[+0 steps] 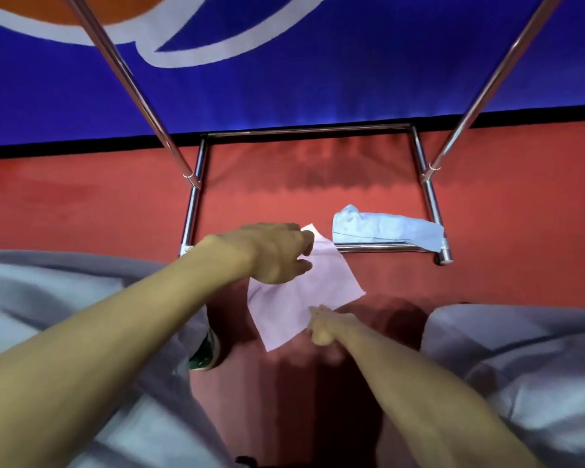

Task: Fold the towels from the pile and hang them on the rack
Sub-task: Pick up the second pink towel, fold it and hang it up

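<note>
A pale pink towel (pixel 294 298) hangs spread between my two hands above the red carpet. My left hand (pixel 277 251) pinches its upper corner, near the rack's front bar. My right hand (pixel 321 324) grips the towel's lower right edge with curled fingers. A light blue towel (pixel 382 228) lies draped over the front low bar of the chrome rack (pixel 429 194), to the right of the pink towel. The rack's two slanted poles rise to the upper left and upper right.
My knees in grey trousers (pixel 520 359) frame both sides of the view. A shoe (pixel 205 352) shows under my left arm. A blue mat with white and orange shapes (pixel 284 79) lies beyond the rack, on the red carpet (pixel 81 204).
</note>
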The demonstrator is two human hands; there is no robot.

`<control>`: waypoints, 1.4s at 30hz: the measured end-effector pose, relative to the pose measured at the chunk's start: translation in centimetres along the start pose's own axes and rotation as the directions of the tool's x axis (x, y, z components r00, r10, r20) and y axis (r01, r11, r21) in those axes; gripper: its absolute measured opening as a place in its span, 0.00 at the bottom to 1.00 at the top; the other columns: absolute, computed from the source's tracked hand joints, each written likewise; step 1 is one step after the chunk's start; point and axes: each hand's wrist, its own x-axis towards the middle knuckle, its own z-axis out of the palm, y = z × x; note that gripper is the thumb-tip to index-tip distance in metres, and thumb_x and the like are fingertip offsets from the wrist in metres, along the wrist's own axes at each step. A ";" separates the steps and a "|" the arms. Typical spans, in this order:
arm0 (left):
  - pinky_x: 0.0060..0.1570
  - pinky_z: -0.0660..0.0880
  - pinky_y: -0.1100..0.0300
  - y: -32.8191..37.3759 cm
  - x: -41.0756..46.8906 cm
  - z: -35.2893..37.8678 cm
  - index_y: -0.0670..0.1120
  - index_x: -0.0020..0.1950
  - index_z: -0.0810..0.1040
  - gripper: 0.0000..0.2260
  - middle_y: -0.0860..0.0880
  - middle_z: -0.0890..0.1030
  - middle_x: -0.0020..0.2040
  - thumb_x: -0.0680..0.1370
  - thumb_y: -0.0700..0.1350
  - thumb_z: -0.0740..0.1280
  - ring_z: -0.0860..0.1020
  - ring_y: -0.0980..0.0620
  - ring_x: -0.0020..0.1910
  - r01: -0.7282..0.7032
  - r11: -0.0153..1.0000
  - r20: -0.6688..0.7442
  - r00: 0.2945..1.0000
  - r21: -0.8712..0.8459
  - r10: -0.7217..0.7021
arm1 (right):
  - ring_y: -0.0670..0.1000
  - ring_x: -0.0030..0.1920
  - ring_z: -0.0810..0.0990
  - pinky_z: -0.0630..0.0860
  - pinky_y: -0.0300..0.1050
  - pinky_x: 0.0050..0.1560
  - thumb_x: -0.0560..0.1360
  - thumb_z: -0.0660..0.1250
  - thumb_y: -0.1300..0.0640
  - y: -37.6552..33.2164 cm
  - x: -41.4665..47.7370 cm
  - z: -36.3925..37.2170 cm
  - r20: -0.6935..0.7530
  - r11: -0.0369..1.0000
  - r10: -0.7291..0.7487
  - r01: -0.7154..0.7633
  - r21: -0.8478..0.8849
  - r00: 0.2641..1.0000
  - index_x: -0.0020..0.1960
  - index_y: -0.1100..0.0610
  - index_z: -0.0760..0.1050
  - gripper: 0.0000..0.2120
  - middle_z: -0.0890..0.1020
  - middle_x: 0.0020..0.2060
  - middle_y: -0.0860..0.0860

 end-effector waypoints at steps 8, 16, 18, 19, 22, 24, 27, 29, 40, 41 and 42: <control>0.59 0.68 0.55 1.1 0.4 -0.5 0.50 0.69 0.66 0.17 0.50 0.70 0.67 0.81 0.54 0.56 0.71 0.47 0.63 -0.031 0.999 -0.014 0.999 -0.007 0.031 | 0.54 0.78 0.45 0.45 0.63 0.75 0.80 0.57 0.55 0.5 0.0 1.0 -0.036 0.993 -0.044 0.040 -0.107 0.998 0.78 0.54 0.53 0.28 0.50 0.78 0.49; 0.58 0.70 0.51 0.4 0.0 -1.8 0.46 0.66 0.66 0.16 0.47 0.74 0.65 0.81 0.53 0.55 0.74 0.43 0.61 0.064 0.997 -0.078 0.995 0.043 -0.061 | 0.51 0.46 0.80 0.75 0.40 0.47 0.70 0.72 0.57 0.4 -3.4 -6.1 -0.524 0.884 0.071 0.189 0.427 0.849 0.47 0.57 0.83 0.07 0.84 0.43 0.52; 0.58 0.71 0.50 0.2 -0.2 -2.3 0.45 0.66 0.65 0.16 0.44 0.75 0.63 0.81 0.51 0.55 0.74 0.41 0.60 0.097 0.995 -0.082 0.992 0.029 -0.095 | 0.46 0.37 0.77 0.71 0.35 0.39 0.66 0.75 0.62 0.3 -5.4 -9.2 -0.584 0.808 0.133 0.254 0.531 0.801 0.41 0.56 0.83 0.04 0.81 0.34 0.48; 0.57 0.71 0.50 0.1 -0.4 -2.6 0.44 0.66 0.65 0.16 0.43 0.75 0.62 0.81 0.50 0.55 0.75 0.41 0.59 0.108 0.994 -0.086 0.991 0.013 -0.107 | 0.46 0.36 0.76 0.70 0.35 0.37 0.65 0.75 0.63 0.4 -6.4 -10.6 -0.614 0.793 0.142 0.283 0.540 0.777 0.37 0.55 0.80 0.05 0.80 0.33 0.48; 0.58 0.72 0.50 -0.1 -0.9 -4.1 0.43 0.65 0.65 0.15 0.42 0.76 0.61 0.81 0.49 0.56 0.75 0.40 0.58 0.115 0.993 -0.154 0.981 -0.031 -0.119 | 0.48 0.38 0.76 0.69 0.36 0.36 0.66 0.72 0.65 0.7 -10.4 -14.5 -0.722 0.808 0.130 0.349 0.475 0.680 0.35 0.53 0.77 0.09 0.81 0.35 0.52; 0.58 0.72 0.49 -0.1 -1.4 -5.2 0.43 0.63 0.66 0.15 0.42 0.77 0.61 0.80 0.49 0.58 0.75 0.40 0.58 0.112 0.991 -0.203 0.971 -0.071 -0.124 | 0.48 0.37 0.76 0.68 0.32 0.34 0.66 0.73 0.66 0.8 -13.3 -16.5 -0.785 0.819 0.105 0.394 0.416 0.610 0.39 0.55 0.80 0.07 0.84 0.37 0.54; 0.57 0.73 0.48 -0.2 -2.2 -6.6 0.46 0.55 0.68 0.11 0.44 0.78 0.58 0.79 0.52 0.61 0.77 0.42 0.55 0.081 0.985 -0.257 0.959 -0.154 -0.119 | 0.46 0.35 0.76 0.71 0.35 0.37 0.65 0.75 0.64 0.5 -18.1 -19.1 -0.847 0.813 0.070 0.462 0.355 0.528 0.39 0.52 0.78 0.10 0.83 0.35 0.52; 0.56 0.74 0.49 0.0 -2.6 -7.3 0.48 0.51 0.69 0.09 0.45 0.79 0.55 0.78 0.53 0.63 0.77 0.44 0.53 0.027 0.976 -0.319 0.943 -0.216 -0.097 | 0.46 0.35 0.79 0.75 0.40 0.41 0.65 0.77 0.61 0.4 -21.3 -20.4 -0.878 0.806 0.055 0.498 0.320 0.476 0.40 0.50 0.77 0.11 0.84 0.35 0.53; 0.47 0.74 0.58 2.6 -2.9 -8.6 0.49 0.53 0.72 0.15 0.54 0.79 0.48 0.72 0.51 0.72 0.77 0.56 0.47 -0.422 0.818 -0.699 0.714 -0.391 0.034 | 0.47 0.40 0.83 0.78 0.43 0.47 0.68 0.76 0.59 -0.1 -31.4 -22.9 -0.972 0.709 0.039 0.678 0.191 0.233 0.39 0.56 0.82 0.03 0.85 0.37 0.49; 0.44 0.73 0.59 2.5 -2.9 -8.8 0.50 0.50 0.72 0.11 0.56 0.78 0.44 0.73 0.51 0.72 0.76 0.57 0.43 -0.422 0.829 -0.734 0.679 -0.367 0.021 | 0.47 0.40 0.83 0.78 0.43 0.47 0.68 0.76 0.59 -0.1 -31.7 -23.0 -0.972 0.706 0.023 0.685 0.182 0.234 0.40 0.56 0.82 0.03 0.85 0.37 0.50; 0.40 0.71 0.59 2.4 -3.0 -9.1 0.51 0.46 0.73 0.08 0.56 0.77 0.39 0.74 0.50 0.71 0.74 0.59 0.38 -0.411 0.843 -0.761 0.649 -0.346 0.004 | 0.48 0.40 0.83 0.78 0.43 0.47 0.68 0.76 0.59 0.1 -31.9 -22.9 -0.971 0.702 0.022 0.688 0.184 0.237 0.40 0.57 0.82 0.04 0.85 0.37 0.50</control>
